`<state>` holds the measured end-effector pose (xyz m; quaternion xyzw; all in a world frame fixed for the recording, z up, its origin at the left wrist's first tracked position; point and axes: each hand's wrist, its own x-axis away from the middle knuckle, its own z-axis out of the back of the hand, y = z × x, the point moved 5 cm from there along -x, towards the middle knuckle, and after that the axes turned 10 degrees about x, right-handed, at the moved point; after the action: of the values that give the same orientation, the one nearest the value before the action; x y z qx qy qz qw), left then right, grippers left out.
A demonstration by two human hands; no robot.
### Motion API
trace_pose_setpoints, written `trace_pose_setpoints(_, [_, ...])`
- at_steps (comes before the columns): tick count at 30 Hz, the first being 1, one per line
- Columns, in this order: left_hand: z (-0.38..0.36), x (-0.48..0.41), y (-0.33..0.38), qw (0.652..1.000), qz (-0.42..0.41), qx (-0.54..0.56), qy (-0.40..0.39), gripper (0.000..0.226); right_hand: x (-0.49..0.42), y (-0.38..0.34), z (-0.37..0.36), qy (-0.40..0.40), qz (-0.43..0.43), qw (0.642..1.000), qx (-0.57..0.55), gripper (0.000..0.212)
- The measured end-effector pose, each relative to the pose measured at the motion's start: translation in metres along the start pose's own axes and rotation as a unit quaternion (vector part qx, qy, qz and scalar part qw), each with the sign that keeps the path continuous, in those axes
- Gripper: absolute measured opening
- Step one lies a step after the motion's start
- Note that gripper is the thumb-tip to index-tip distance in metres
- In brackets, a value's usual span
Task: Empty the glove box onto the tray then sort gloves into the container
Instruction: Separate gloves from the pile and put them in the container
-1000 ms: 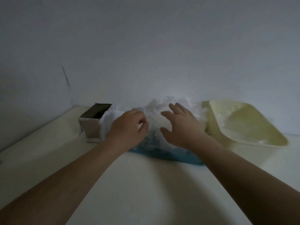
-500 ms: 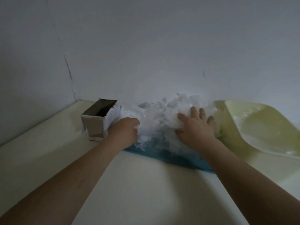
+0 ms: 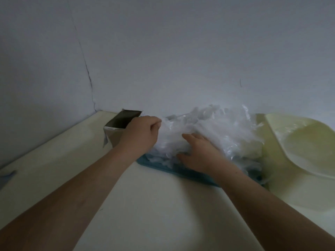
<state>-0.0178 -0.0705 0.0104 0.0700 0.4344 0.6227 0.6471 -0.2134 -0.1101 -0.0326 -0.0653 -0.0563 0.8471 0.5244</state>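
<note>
table [image 3: 145, 205]: pale cream top, set into a wall corner | wall [image 3: 181, 51]: plain grey-white, rising behind table | crack [image 3: 87, 69]: thin dark line down wall, ending at table's far-left corner | small dark mark [image 3: 240, 82]: on wall, above table's far edge

Two hands are in view: the left hand [image 3: 140, 134] and the right hand [image 3: 200, 153]. One open cardboard box [image 3: 118, 127] stands at the far left of the surface [image 3: 154, 205]. One blue tray [image 3: 163, 164] lies in the middle. One heap of thin clear plastic gloves [image 3: 213, 131] sits on that tray; the single gloves are too tangled to count. One pale yellow container [image 3: 299, 142] stands at the right. One small bluish scrap [image 3: 6, 178] shows at the left edge.
</note>
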Motion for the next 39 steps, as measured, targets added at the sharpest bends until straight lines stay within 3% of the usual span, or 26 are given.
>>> trace_pose_setpoints(3, [0.013,0.001,0.019,0.998,-0.013,0.046,0.048,0.021,0.004,0.006,0.009,0.033,-0.014,0.997,-0.075,0.078])
trace_pose_setpoints(5, [0.004,-0.002,0.02,0.999,-0.01,0.032,-0.002,0.017,0.011,0.001,0.016,0.076,0.005,0.99,-0.119,0.074])
trace_pose_setpoints(8, [-0.025,-0.001,0.005,0.994,0.046,-0.03,-0.096,0.032,0.024,-0.012,0.021,0.132,0.039,0.979,-0.148,0.057])
trace_pose_setpoints(11, [-0.044,-0.001,-0.005,0.989,0.093,-0.035,-0.11,0.033,0.028,-0.013,0.023,0.178,0.043,0.963,-0.196,0.047])
trace_pose_setpoints(16, [-0.054,-0.003,-0.012,0.982,0.111,-0.032,-0.151,0.019,0.018,-0.003,0.013,0.125,0.003,0.97,-0.208,0.062])
trace_pose_setpoints(20, [-0.052,-0.011,-0.018,0.986,0.08,-0.05,-0.137,0.027,0.005,-0.003,0.008,0.099,-0.004,0.97,-0.223,0.075])
trace_pose_setpoints(24, [-0.049,-0.011,-0.013,0.994,0.061,-0.02,-0.083,0.018,0.003,0.0,0.0,0.116,-0.001,0.964,-0.24,0.076])
trace_pose_setpoints(30, [-0.024,-0.011,0.02,0.997,0.008,0.055,0.06,0.007,0.009,0.002,0.007,0.143,0.005,0.951,-0.274,0.078])
trace_pose_setpoints(33, [-0.002,-0.011,0.042,0.985,-0.013,0.149,0.082,0.006,0.016,-0.005,0.023,0.178,0.018,0.939,-0.293,0.079])
trace_pose_setpoints(37, [0.01,-0.002,0.058,0.941,0.024,0.336,0.039,0.007,0.026,-0.008,0.047,0.206,0.024,0.894,-0.397,0.099])
trace_pose_setpoints(39, [0.008,0.002,0.056,0.893,0.076,0.442,0.013,0.011,0.027,-0.005,0.05,0.168,0.024,0.864,-0.473,0.114])
